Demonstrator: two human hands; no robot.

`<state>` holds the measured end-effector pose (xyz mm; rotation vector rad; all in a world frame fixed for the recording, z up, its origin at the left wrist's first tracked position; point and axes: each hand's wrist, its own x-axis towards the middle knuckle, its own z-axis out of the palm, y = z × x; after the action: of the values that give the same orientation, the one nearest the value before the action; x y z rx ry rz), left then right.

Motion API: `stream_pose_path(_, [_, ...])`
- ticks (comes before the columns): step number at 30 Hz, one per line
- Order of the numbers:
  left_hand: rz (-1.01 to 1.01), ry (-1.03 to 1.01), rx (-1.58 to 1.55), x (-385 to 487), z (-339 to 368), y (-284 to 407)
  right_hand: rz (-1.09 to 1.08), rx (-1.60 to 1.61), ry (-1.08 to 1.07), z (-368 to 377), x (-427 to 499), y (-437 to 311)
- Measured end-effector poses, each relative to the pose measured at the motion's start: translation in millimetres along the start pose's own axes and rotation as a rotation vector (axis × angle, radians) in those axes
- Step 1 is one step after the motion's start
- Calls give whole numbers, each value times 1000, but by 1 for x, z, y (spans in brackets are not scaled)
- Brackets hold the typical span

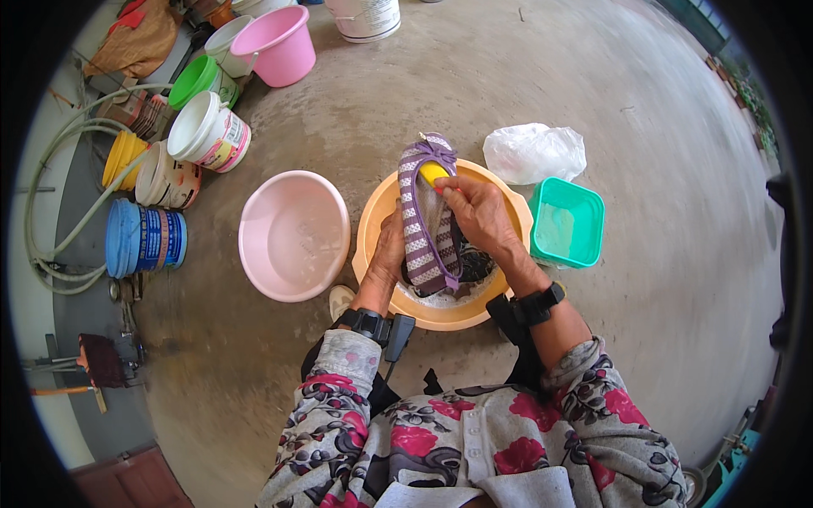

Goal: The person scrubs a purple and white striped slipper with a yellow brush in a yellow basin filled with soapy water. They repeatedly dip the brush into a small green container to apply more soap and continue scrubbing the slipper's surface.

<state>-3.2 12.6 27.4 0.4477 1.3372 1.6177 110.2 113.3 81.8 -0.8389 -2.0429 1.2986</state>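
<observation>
A purple-and-white striped flat shoe (419, 241) with a small bow is held over an orange plastic basin (376, 209). My left hand (389, 244) grips the shoe along its left side, its fingers partly hidden behind it. In my right hand (477, 213) is a yellow handheld tool (433, 171), perhaps a brush, reaching into the shoe's opening near the toe; its working end is hidden. Below the shoe, sudsy water (438, 300) and a dark item (475, 263) lie in the basin.
A pink basin (254, 241) stands left of the orange one. On the right are a teal square container (571, 254) and a white plastic bag (535, 152). Several buckets, among them a pink bucket (286, 57) and a blue bucket (146, 238), line the left near a coiled hose (38, 197).
</observation>
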Motion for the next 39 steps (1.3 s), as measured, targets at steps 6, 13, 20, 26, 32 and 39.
stream_pose_path(6, [-58, -4, -199, 1, 0, 5, -73, -16, 101, 6, 0, 10])
stream_pose_path(13, [-139, -153, -760, 1, -22, 9, -101, -98, -101, -21, 2, -5])
stream_pose_path(20, [-88, -498, -530, 22, -35, 8, 151, -115, -291, -27, 2, 9])
stream_pose_path(26, [-19, -223, 240, 24, -32, 6, 465, 95, -339, -28, 0, 18])
stream_pose_path(32, [-62, -148, -48, 23, -28, -26, 615, 496, -457, -26, -3, 17])
stream_pose_path(39, [-38, -168, -575, 35, -16, -48, 674, 708, -410, -19, -4, 29])
